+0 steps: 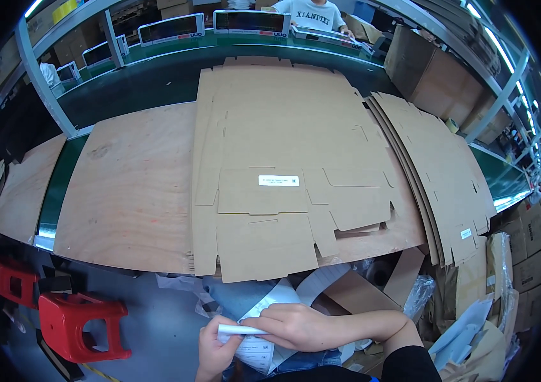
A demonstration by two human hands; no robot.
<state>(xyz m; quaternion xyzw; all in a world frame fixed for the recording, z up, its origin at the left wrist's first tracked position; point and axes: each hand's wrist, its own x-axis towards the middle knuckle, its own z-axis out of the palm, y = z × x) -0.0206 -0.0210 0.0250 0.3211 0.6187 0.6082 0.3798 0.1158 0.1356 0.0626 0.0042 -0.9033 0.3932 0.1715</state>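
Low in the head view, just in front of the table, my left hand [214, 347] is closed on a white label sheet [256, 354]. My right hand [299, 326] reaches across from the right, its fingers pinching the sheet's upper edge, which looks folded or rolled over. Rows of small printed labels show below my fingers. Beyond my hands, a stack of flat brown cardboard box blanks [277, 140] lies on the wooden table. The top blank carries a white sticker [278, 181]. Neither hand touches the cardboard.
More flat cardboard [433, 172] leans at the right. A bare plywood board [127, 184] lies left of the stack. Red stools [82, 325] stand at lower left. Wrapping and cardboard scraps [468, 337] crowd the lower right. Across the green conveyor [137, 95] is another person [312, 16].
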